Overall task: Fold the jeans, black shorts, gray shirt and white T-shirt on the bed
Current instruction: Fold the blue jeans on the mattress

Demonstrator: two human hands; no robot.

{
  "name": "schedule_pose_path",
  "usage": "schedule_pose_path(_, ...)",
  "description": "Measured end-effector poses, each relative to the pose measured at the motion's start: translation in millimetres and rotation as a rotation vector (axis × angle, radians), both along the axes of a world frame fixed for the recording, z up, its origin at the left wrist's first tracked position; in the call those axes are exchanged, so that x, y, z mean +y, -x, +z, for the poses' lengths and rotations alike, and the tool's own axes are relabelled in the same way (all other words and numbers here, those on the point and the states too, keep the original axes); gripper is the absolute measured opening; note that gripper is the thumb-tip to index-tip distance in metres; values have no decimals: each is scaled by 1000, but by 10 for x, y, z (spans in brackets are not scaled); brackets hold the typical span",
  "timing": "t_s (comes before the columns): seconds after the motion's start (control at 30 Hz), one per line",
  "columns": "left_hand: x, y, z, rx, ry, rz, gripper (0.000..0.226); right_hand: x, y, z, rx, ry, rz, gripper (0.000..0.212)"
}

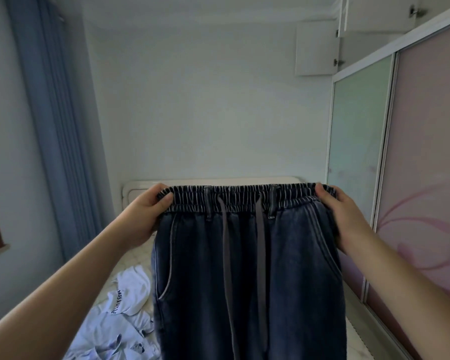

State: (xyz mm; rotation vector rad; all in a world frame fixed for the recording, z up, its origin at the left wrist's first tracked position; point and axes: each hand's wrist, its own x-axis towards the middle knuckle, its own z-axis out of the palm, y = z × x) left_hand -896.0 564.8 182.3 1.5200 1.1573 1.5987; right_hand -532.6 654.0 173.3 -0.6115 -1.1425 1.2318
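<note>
One garment of the four was in hand. The bed (130, 258) lay below, running back to the far wall, with a sliding wardrobe (413, 152) close along its right side. The jeans (250, 268) hung in the air above the bed, front toward the person, legs dropping out of view. The white T-shirt (130, 292) lay crumpled on the bed to the left; the shorts and gray shirt could not be made out. The left hand (147, 214) and right hand (343, 216) each pinched one end of the waistband (239, 200), thumbs in front, fingers curled behind. The first fold seemed barely begun: next, the jeans probably needed one leg brought over the other, or laying flat on the bed.
</note>
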Motion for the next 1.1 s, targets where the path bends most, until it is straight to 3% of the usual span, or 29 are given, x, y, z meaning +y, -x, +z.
schedule_pose_path(0.1,2,-187,-98,-134,33,36,14,-6,64,-50,0,147,4,27)
schedule_pose_path(0.2,25,-470,-199,-295,36,124,22,-45,161,-67,68,243,29,23)
schedule_pose_path(0.37,70,-991,-296,-399,-3,122,9,-168,407,-171,-90,-5,-212,21)
schedule_pose_path(0.5,74,-1259,-372,-70,-62,293,25,-386,574,-273,-520,-327,-471,30)
schedule_pose_path(0.73,17,-1469,-488,176,-225,487,29,-688,767,-421,-646,-572,-581,23)
schedule_pose_path(0.8,6,-1490,-531,216,-234,482,27,-737,798,-484,-699,-590,-550,25)
schedule_pose_path(0.87,-5,-1493,-572,211,-221,472,26,-768,813,-566,-722,-565,-461,44)
schedule_pose_path(1.0,0,-1443,-586,93,-120,443,27,-777,805,-673,-535,-365,66,45)
schedule_pose_path(1.1,-40,-1416,-590,17,-78,354,40,-754,800,-770,-500,-327,255,45)
